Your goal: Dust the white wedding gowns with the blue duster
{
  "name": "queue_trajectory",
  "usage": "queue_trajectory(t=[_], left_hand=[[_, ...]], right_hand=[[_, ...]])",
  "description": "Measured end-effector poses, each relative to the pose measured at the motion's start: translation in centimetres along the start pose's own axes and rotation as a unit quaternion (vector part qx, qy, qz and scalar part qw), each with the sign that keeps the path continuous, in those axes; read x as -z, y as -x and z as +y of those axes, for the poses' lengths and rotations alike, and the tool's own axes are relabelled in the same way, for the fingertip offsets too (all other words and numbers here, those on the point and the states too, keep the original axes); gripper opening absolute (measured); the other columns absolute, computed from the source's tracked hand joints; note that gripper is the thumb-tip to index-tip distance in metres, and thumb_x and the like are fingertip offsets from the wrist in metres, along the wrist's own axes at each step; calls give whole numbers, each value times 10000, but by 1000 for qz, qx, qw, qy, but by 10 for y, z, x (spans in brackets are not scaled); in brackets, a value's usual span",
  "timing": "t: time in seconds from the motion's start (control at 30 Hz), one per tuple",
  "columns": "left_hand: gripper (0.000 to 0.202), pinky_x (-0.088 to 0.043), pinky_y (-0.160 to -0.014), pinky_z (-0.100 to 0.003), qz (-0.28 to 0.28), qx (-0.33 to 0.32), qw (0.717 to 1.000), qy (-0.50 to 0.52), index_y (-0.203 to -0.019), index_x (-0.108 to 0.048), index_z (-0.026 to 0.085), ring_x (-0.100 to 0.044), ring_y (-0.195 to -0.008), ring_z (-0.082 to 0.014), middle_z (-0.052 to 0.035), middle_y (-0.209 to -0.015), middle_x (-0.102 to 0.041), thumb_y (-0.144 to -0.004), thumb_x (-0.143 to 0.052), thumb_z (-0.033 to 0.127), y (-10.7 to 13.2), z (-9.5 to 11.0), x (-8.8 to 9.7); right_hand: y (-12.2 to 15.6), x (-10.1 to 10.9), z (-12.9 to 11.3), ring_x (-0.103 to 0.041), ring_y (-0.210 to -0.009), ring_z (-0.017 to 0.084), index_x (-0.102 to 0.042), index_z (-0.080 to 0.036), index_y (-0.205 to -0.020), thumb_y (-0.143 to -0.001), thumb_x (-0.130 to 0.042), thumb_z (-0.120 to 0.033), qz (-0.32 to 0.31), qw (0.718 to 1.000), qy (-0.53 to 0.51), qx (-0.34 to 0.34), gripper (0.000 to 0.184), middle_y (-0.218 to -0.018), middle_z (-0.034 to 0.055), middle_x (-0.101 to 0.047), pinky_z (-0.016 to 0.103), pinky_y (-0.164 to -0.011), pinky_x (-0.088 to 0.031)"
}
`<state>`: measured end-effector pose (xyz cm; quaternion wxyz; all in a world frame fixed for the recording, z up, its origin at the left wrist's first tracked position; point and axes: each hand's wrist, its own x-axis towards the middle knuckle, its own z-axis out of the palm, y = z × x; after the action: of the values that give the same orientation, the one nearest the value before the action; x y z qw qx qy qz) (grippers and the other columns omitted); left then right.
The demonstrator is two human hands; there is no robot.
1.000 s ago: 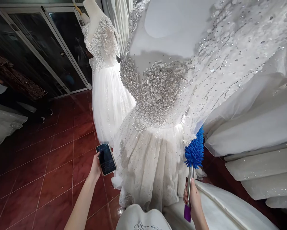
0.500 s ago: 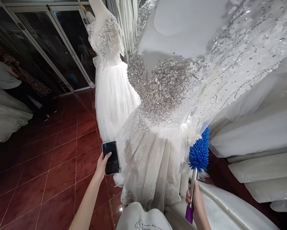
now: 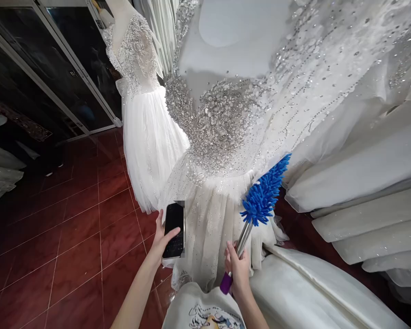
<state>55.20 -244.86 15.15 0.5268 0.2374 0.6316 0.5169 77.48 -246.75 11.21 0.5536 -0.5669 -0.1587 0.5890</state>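
Note:
A dark smartphone with a keyboard on its screen is in my left hand, thumb across the display. My right hand grips the metal handle of a blue duster whose fluffy head points up and to the right; the handle ends in a purple grip. Directly in front stands a white beaded wedding dress on a mannequin, its pleated skirt reaching down behind both hands. The duster head is in front of the dress's right side; whether it touches the fabric I cannot tell.
A second white dress on a mannequin stands behind to the left. More white gowns hang at the right, and cream fabric bulges at lower right. Glass doors and a person in dark trousers are at far left, over red floor tiles.
My right hand and the duster have moved left and up, and the duster now tilts more to the right. The phone has shifted right. The view has turned slightly right.

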Motion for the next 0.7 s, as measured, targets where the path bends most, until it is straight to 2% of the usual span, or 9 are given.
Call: queue_trajectory(t=[0.07,0.13,0.27,0.4,0.57,0.7], left_hand=[[1241,-216,-1286,-484,-33,-23,999,-6,-1548,-145,269,-325,-1501,-299,-121,-1644,-291,-550,-846,501,2,-1,-2],[1307,-163,-1304,-488,-55,-31,998,-13,-1550,-140,216,-269,-1525,-317,-137,-1666,-233,-506,-859,533,4,0,1],[1454,-208,-1291,-516,-79,-33,995,-59,-1564,10,230,-267,-1525,-350,-154,-1673,-205,-457,-874,557,9,5,12],[1478,-258,-1272,-519,-101,-40,989,-101,-1555,107,239,-293,-1514,-354,-169,-1675,-184,-488,-855,586,13,7,17],[1477,-242,-1268,-553,-116,-53,986,-111,-1546,145,261,-317,-1498,-364,-179,-1668,-171,-507,-853,587,11,2,19],[1479,-250,-1271,-522,-121,-56,985,-111,-1545,148,277,-337,-1493,-351,-171,-1663,-202,-505,-859,576,7,-2,25]], right_hand=[[3,-2,-2,-283,-297,5,-422,-241,-782,-570,-807,-639,-6,1000,-7,-5,592,-445,-132,-527,141,-288,-260],[4,-1,-6,-287,-297,6,-424,-244,-788,-572,-797,-647,3,1000,-15,-13,590,-461,-124,-543,143,-291,-255],[4,4,-14,-287,-298,-3,-426,-246,-801,-558,-808,-631,14,999,-30,-16,594,-492,-124,-563,134,-299,-252],[4,4,-17,-287,-299,-12,-434,-242,-815,-532,-823,-627,19,999,-29,-21,616,-490,-133,-567,123,-304,-271],[3,4,-15,-293,-292,-7,-436,-239,-803,-516,-817,-657,24,999,-19,-17,635,-461,-138,-551,125,-292,-269],[3,6,-16,-295,-290,-6,-434,-234,-781,-548,-818,-628,13,1000,-17,-7,598,-466,-133,-554,129,-292,-273]])
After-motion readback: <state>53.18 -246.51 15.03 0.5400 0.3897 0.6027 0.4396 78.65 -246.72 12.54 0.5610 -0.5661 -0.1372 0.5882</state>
